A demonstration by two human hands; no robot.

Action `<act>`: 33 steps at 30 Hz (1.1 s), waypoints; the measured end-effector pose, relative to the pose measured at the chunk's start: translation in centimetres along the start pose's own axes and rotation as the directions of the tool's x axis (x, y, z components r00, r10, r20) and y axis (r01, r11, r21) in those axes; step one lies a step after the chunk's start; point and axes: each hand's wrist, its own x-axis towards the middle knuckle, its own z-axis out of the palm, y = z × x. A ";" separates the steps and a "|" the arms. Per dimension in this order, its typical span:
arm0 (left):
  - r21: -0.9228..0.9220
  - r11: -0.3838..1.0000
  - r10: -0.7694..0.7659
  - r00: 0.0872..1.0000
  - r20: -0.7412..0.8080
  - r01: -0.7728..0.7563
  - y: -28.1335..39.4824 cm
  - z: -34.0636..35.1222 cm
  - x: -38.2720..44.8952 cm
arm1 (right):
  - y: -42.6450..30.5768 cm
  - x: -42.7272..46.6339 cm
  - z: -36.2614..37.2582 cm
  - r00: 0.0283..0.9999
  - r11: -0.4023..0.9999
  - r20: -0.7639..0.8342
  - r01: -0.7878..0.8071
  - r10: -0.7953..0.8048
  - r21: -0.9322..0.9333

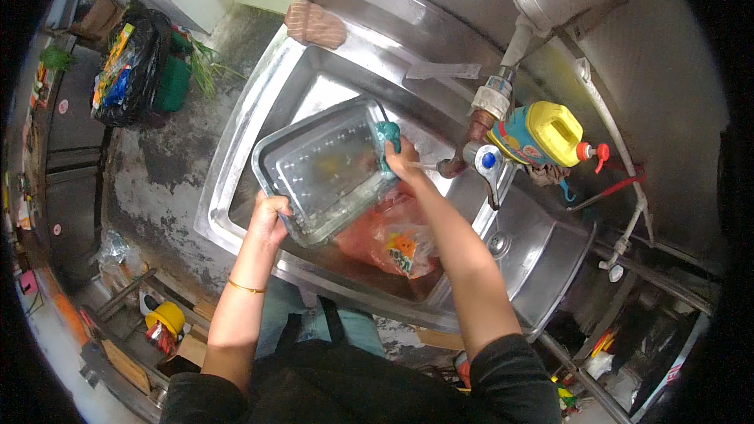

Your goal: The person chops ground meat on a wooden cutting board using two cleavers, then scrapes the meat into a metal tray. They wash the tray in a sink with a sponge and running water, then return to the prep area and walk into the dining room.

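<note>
Over the large basin of a stainless steel sink (234,188), a clear rectangular plastic container (330,159) is tilted, with some water along its lower side. My left hand (272,217) grips its near left edge. At its right end, my right hand (402,156) presses a green scouring pad or cloth (387,141) against the rim. Water from the tap (453,166) runs by my right hand. Below the container, a red plastic bag (377,229) lies in the basin, with a clear bag bearing orange print (406,247) on it.
A yellow detergent jug (548,132) lies behind the tap's lever (488,174). A smaller basin (524,247) adjoins on the right. A brown striped cloth (316,25) rests on the far left corner. A bin with a black liner (138,65) stands on the floor at left.
</note>
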 end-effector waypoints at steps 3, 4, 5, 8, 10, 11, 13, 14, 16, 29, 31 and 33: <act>-0.061 0.998 0.012 1.000 -0.019 -0.013 -0.8 0.0 0.0 | 1.3 -0.9 0.7 0.992 0.990 -0.059 -0.120 0.116 -0.075; -0.092 0.995 0.021 0.999 -0.039 -0.024 -1.2 -0.5 0.1 | -0.1 -1.5 0.0 0.989 0.987 -0.019 -0.149 0.148 -0.063; -0.096 0.995 0.013 0.999 -0.047 -0.017 -1.4 -0.9 0.0 | -0.9 -1.8 -0.3 0.983 0.983 0.021 -0.179 0.180 -0.052; -0.098 0.995 -0.030 0.998 -0.060 0.024 -1.8 -0.3 -0.5 | -3.2 -1.7 0.0 0.983 0.938 -0.094 -0.178 0.157 -0.297; -0.084 0.996 -0.051 0.994 -0.101 0.043 -1.2 1.5 -1.8 | -6.8 -1.3 -0.7 0.988 0.930 -0.133 -0.118 0.076 -0.348; -0.084 0.996 -0.038 0.995 -0.088 0.030 -1.3 1.1 -1.9 | -8.6 -1.0 -1.2 0.990 0.936 -0.135 -0.071 0.025 -0.345; -0.092 0.996 -0.016 0.999 -0.049 0.011 -1.6 0.8 -1.5 | -9.4 -0.1 -1.7 0.994 0.959 -0.107 -0.007 -0.025 -0.285; -0.070 0.997 -0.018 0.999 -0.044 0.015 -1.3 0.7 -1.6 | -8.9 0.4 -1.9 0.997 0.975 -0.070 0.010 -0.026 -0.221; -0.058 0.998 0.006 1.000 -0.024 -0.007 -0.8 0.7 -1.4 | -6.8 1.1 -1.3 0.991 0.993 -0.110 0.065 -0.076 -0.095; -0.236 0.962 0.114 0.987 -0.117 -0.139 -2.3 0.7 -0.1 | -5.0 -3.6 4.0 0.724 0.021 0.328 -0.427 0.607 0.904; -0.296 0.952 0.061 0.995 -0.083 -0.083 -3.0 -0.9 0.8 | -7.8 -6.0 3.8 0.780 0.026 0.290 -0.365 0.555 0.931; -0.271 0.962 0.014 0.998 -0.061 -0.030 -3.6 -2.2 1.6 | -6.6 -6.4 5.3 0.827 0.240 0.177 -0.349 0.533 0.906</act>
